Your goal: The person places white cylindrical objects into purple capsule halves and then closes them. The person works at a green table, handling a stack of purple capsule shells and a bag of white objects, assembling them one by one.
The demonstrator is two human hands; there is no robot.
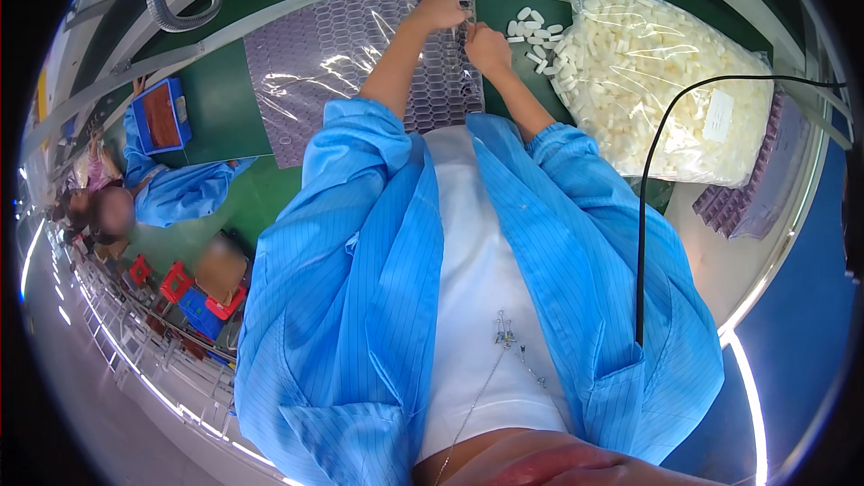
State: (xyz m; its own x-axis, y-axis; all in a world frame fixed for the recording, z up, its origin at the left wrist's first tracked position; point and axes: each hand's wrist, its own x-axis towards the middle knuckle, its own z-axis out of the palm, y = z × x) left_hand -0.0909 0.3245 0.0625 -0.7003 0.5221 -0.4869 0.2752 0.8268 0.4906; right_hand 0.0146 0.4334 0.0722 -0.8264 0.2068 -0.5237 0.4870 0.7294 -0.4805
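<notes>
I've got L hand (pixel 439 11), R hand (pixel 489 47) close tog. at far R edge of honeycomb tray (pixel 315 58) on desk (pixel 218 94). Fingers curled, can't tell if gripping. White pcs (pixel 537 34) lie btwn R hand & bag (pixel 666 72).

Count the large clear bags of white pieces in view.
1: the bag sits to the right of the right hand, beyond the small loose white pieces. Any bag beneath it would be hidden.

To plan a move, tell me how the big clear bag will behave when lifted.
The bag probably sags and shifts, being clear plastic around small white pieces. It looks full, so likely fairly heavy. Its shiny surface may be slippery.
</notes>
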